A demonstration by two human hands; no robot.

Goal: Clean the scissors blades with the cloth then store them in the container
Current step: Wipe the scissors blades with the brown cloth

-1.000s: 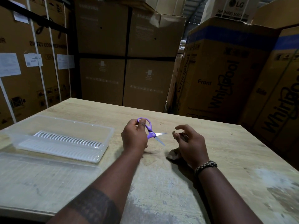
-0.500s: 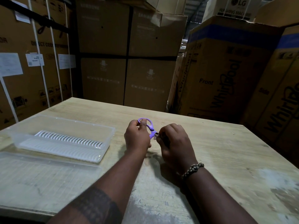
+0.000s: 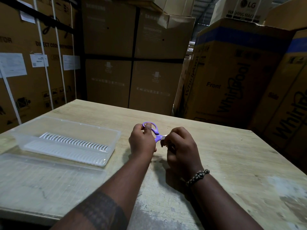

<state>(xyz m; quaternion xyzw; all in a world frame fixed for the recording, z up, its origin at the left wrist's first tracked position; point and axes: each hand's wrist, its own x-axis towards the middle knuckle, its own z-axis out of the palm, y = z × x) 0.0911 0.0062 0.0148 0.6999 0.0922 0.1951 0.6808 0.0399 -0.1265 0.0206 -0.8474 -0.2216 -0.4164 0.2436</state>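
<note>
The left hand (image 3: pixel 142 141) gripped the scissors (image 3: pixel 157 136) by their purple handles, the right hand (image 3: pixel 181 151) curled round the cloth (image 3: pixel 163 138) over the hidden blades, axis ten-to-four o'clock, with the open container (image 3: pixel 114 145) at nine o'clock, nearer the left.

Pale wooden table (image 3: pixel 232 155), whitish worn patches. Clear plastic container (image 3: pixel 114 145) at left; flat clear lid (image 3: pixel 49 176) just beside, nearer front edge.

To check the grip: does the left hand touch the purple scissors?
Touching. The head view shows the left hand gripping the purple scissors, its fingers curled round the handle.
</note>
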